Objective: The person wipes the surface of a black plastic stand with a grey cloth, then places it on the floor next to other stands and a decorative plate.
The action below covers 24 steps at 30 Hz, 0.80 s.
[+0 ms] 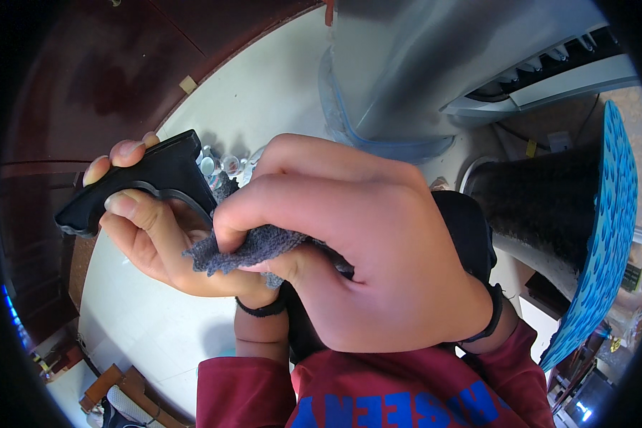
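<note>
A black molded part with a scalloped inner edge is held tilted in my left hand, the thumb on its near side and fingertips over its far edge. My right hand, nearer the camera, pinches a crumpled grey cloth between thumb and fingers. The cloth lies at the part's right end, over my left palm; whether it touches the part there is hidden by my right fingers. Both wrists wear black bands.
Dark red cabinet panels stand at upper left. Small clear containers are on the pale floor beyond my hands. A glossy grey panel fills the upper right. Blue patterned fabric hangs at far right, beside a dark cylindrical object.
</note>
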Each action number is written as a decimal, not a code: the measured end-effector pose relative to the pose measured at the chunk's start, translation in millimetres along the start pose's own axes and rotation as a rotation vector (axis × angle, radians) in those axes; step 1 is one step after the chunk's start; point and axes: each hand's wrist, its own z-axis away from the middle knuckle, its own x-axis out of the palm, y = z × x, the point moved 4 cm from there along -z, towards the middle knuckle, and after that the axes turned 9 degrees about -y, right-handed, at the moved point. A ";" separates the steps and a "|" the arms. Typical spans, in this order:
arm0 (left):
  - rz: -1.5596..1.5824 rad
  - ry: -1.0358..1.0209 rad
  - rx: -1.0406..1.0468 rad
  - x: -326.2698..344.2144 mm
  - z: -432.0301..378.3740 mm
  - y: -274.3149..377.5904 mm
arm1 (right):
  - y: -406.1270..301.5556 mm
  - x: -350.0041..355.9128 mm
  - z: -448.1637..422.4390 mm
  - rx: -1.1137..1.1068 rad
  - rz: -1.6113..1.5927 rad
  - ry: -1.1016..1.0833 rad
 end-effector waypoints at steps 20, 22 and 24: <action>-0.627 0.174 0.652 12.4 6.0 -0.3 | 12.1 -1.9 14.2 0.532 -0.228 0.152; -0.616 0.173 0.702 10.4 5.1 1.1 | 9.9 0.3 12.6 0.531 -0.328 0.214; -0.606 0.172 0.750 10.2 6.4 2.5 | 8.7 0.0 10.7 0.514 -0.345 0.252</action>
